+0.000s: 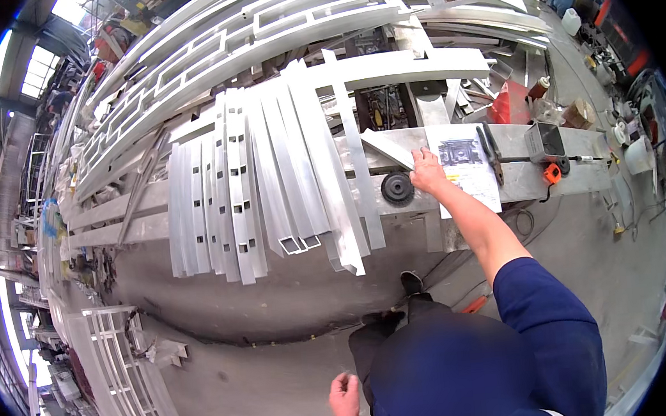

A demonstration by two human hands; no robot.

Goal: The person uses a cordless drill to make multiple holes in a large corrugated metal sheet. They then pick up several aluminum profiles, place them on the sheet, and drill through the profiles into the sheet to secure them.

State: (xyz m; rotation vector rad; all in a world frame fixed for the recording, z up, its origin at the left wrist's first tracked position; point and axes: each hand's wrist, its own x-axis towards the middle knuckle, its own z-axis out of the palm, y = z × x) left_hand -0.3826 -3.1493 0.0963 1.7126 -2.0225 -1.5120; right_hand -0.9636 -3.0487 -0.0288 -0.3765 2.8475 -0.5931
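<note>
My right hand [426, 172] reaches over the workbench, its fingers closed at the near end of a short silvery metal bar [388, 149]. Just left of that hand lies a black round disc [398, 189]. A printed sheet [468, 185] with a drawing lies beside it on the right, with dark long-handled pliers [491, 148] along its right edge. Low in front of my body hangs my left hand [345, 397], away from the bench. Its fingers are curled together, and whatever they may hold is too small to make out.
Long metal profiles [298, 156] overhang the bench's near edge. Welded frames [257, 38] are stacked behind. An orange tape measure [552, 173], an open box [544, 143] and a red container [509, 103] stand right. A cable [281, 340] crosses the floor; a lattice frame [123, 373] lies lower left.
</note>
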